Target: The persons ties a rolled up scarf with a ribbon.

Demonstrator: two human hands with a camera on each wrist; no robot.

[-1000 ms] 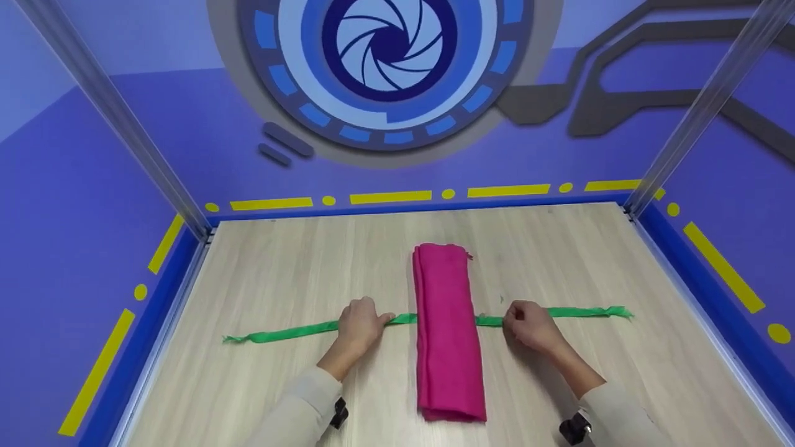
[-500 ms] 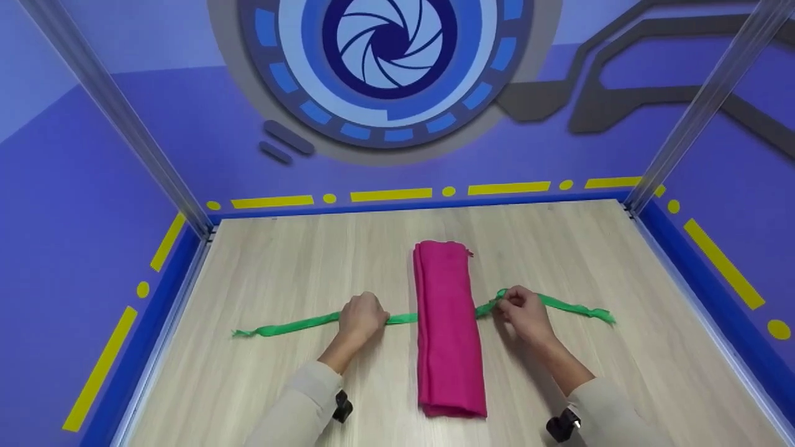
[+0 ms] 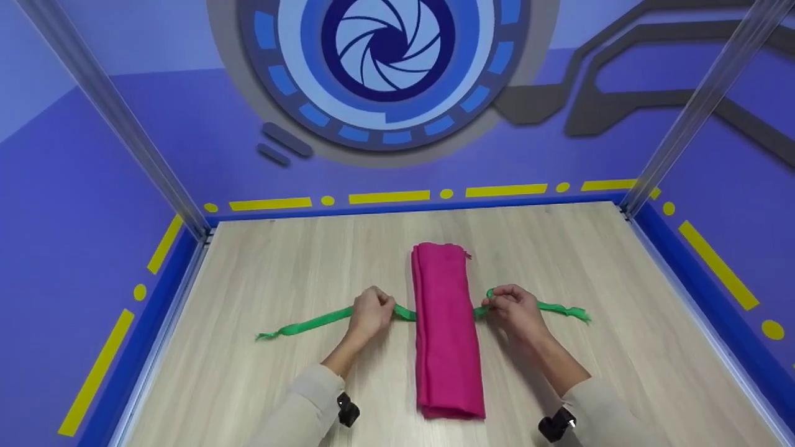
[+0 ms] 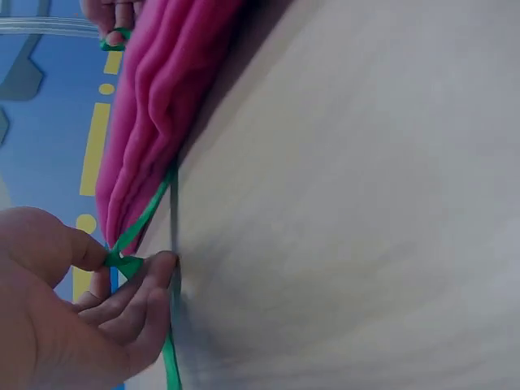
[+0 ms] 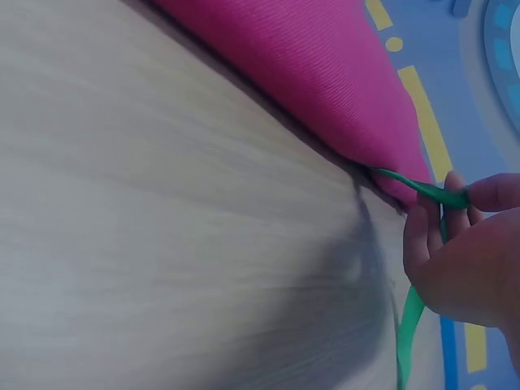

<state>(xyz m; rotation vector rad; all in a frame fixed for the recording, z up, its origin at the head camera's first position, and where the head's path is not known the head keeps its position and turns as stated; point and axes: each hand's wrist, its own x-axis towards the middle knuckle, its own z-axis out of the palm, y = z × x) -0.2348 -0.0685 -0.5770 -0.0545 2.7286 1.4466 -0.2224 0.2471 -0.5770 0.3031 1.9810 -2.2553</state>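
A folded pink cloth (image 3: 448, 335) lies lengthwise in the middle of the table, its layers showing along the left side in the left wrist view. Beneath it runs a green ribbon (image 3: 320, 321), coming out on both sides with frayed ends resting on the wood. Left of the cloth, my left hand (image 3: 371, 313) pinches the ribbon between thumb and fingers and holds it lifted off the table. On the other side my right hand (image 3: 517, 310) pinches the ribbon too, also raised, as the right wrist view shows. The stretch of ribbon under the cloth is hidden.
The wooden table (image 3: 279, 385) is bordered by blue printed walls (image 3: 155, 136) at the back and both sides. Metal posts (image 3: 695, 118) stand at the two back corners. Black camera mounts (image 3: 558, 424) sit at both wrists.
Both hands have lifted the ribbon from the table and moved inward toward the cloth. The ribbon's loose ends have been drawn in closer. The cloth stays in place.
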